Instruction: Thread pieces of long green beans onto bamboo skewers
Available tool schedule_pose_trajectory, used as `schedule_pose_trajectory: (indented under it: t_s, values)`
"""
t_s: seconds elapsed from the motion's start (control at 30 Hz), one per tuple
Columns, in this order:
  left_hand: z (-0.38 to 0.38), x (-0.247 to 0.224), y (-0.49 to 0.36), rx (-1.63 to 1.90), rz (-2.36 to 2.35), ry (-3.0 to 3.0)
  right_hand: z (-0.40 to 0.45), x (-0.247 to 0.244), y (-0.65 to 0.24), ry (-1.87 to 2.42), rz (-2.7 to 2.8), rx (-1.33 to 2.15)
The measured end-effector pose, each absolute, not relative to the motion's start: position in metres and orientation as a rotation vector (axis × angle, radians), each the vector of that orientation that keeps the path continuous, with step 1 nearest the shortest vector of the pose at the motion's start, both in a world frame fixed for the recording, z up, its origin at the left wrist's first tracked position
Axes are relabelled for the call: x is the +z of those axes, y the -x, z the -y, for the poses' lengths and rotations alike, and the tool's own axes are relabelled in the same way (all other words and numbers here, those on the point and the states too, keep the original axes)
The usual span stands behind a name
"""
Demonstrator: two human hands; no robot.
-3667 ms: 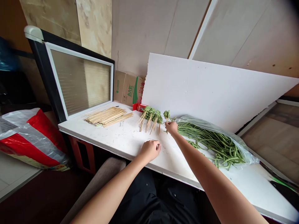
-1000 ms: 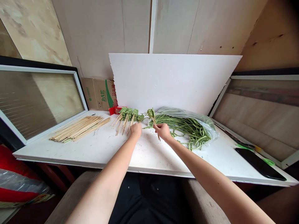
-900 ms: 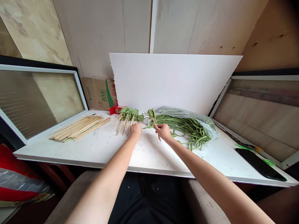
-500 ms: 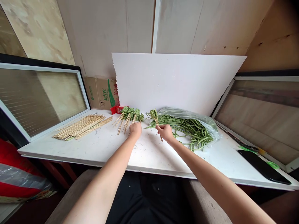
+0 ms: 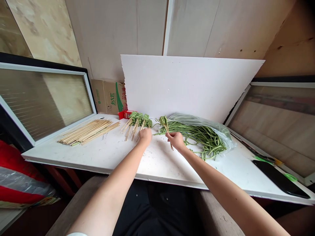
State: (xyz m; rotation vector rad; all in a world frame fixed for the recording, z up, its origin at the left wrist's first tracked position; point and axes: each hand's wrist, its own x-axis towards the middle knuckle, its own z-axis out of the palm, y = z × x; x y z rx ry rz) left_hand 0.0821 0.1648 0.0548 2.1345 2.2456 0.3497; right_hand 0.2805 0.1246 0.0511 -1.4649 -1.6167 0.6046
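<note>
My right hand is closed on thin wooden skewers whose upper ends carry folded green beans. Closed fingers of my left hand are at the near right side of a pile of beaded bean skewers; what they pinch is hidden behind the hand. Bare skewers lie in a loose heap at the left of the white table. Long green beans spill from a clear plastic bag to the right of my right hand.
A white board leans at the back, beside a cardboard box and a small red box. A black phone and scissors lie at the right edge. Framed glass panels stand at both sides.
The whole view has shifted slightly, so things appear a little farther right. Both hands keep nearly the same pose beside the same skewers.
</note>
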Motion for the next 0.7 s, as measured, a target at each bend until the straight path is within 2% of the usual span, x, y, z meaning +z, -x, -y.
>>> schedule_pose_trajectory:
  t_s: [0.33, 0.7]
  values:
    - [-0.165, 0.054, -0.080, 0.344, -2.248, -2.142, -0.119, 0.053, -0.285, 1.474, 1.639, 0.594]
    - [-0.157, 0.068, -0.075, 0.352, -2.182, -2.119, -0.093, 0.049, -0.305, 1.440, 1.920, 0.300]
